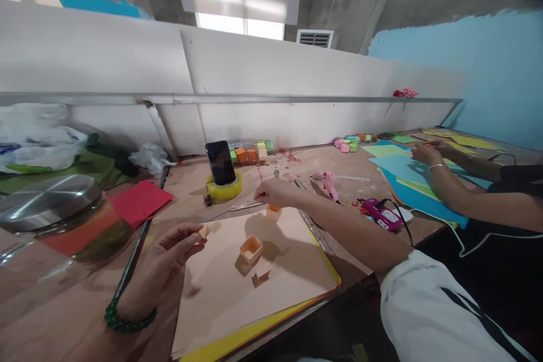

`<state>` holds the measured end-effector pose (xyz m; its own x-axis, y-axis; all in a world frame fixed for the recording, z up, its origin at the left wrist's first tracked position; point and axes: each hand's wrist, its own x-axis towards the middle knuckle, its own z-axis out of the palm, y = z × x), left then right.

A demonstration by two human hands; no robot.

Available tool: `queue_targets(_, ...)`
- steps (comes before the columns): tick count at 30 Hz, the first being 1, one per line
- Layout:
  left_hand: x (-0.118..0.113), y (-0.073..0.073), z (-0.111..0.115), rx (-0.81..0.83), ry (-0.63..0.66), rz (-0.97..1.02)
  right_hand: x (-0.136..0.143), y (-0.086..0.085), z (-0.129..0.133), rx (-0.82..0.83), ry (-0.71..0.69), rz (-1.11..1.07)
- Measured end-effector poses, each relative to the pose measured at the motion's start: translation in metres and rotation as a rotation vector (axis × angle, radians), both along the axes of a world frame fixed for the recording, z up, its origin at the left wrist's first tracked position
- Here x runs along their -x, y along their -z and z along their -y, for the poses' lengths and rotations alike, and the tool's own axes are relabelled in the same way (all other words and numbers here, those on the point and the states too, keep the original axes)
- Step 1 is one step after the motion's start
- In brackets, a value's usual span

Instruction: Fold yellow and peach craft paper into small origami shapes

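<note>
My left hand (176, 249), wearing a green bead bracelet, pinches a small folded piece of peach paper (204, 233) over the left edge of a stack of peach paper (220, 305). My right hand (278, 192) reaches across to the stack's far edge, fingers closed and pointing down-left. Whatever those fingers grip is too small to make out; thin sticks (241, 206) lie just beside them. Under that hand sits a small orange paper box (274, 213). An open peach paper box (251, 249) stands mid-stack, with a folded paper scrap (260, 277) in front of it.
A phone (220, 162) leans in a yellow tape roll (227, 186). Pink (327, 184) and purple (382, 215) glue guns lie right. Small paper cubes (246, 154) line the back. A lidded jar (59, 220) and red paper (142, 202) are left. Another person's hands (428, 155) work over coloured sheets.
</note>
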<state>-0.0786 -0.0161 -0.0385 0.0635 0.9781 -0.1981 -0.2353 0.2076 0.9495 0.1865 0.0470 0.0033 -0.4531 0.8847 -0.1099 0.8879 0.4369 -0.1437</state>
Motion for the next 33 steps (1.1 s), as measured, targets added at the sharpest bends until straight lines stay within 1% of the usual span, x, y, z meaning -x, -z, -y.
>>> queue_targets(2, 0.0, -0.003, 0.0, -0.018, -0.012, -0.004, 0.014, 0.01, -0.018, 0.048, 0.015, 0.1)
queue_targets(4, 0.0, -0.004, 0.0, -0.034, -0.016, -0.004, 0.026, 0.022, -0.031, 0.078, 0.034, 0.198)
queue_targets(6, -0.001, -0.005, 0.001, -0.043, -0.006, -0.002, 0.033, 0.034, -0.038, 0.089, 0.036, 0.265)
queue_targets(8, -0.002, -0.005, 0.002, -0.047, 0.015, -0.01, 0.037, 0.042, -0.041, 0.089, 0.02, 0.296)
queue_targets(11, -0.004, -0.004, 0.004, -0.063, 0.034, -0.036, 0.036, 0.047, -0.039, 0.068, -0.023, 0.278)
queue_targets(14, -0.005, -0.002, 0.005, -0.086, 0.03, -0.054, 0.031, 0.043, -0.034, 0.012, -0.056, 0.198)
queue_targets(17, -0.005, -0.003, 0.005, -0.104, 0.029, -0.066, 0.025, 0.031, -0.029, -0.094, -0.052, 0.068)
queue_targets(20, -0.005, -0.004, 0.006, -0.107, 0.025, -0.07, 0.017, 0.014, -0.023, -0.212, -0.031, -0.088)
queue_targets(24, -0.007, -0.005, 0.007, -0.094, 0.019, -0.065, 0.002, -0.005, -0.007, -0.283, -0.024, -0.271)
queue_targets(25, -0.007, -0.004, 0.007, -0.094, 0.026, -0.065, -0.003, -0.007, -0.002, -0.276, -0.032, -0.345)
queue_targets(27, -0.007, -0.002, 0.006, -0.101, 0.046, -0.075, -0.01, -0.008, 0.01, -0.215, -0.07, -0.571)
queue_targets(30, -0.004, 0.003, 0.006, -0.135, 0.073, -0.103, -0.02, -0.004, 0.028, -0.034, -0.117, -0.95)
queue_targets(31, -0.004, 0.004, 0.006, -0.146, 0.081, -0.108, -0.023, -0.003, 0.034, 0.018, -0.1, -1.023)
queue_targets(33, -0.004, 0.005, 0.007, -0.153, 0.091, -0.115, -0.029, -0.001, 0.044, 0.095, -0.009, -1.128)
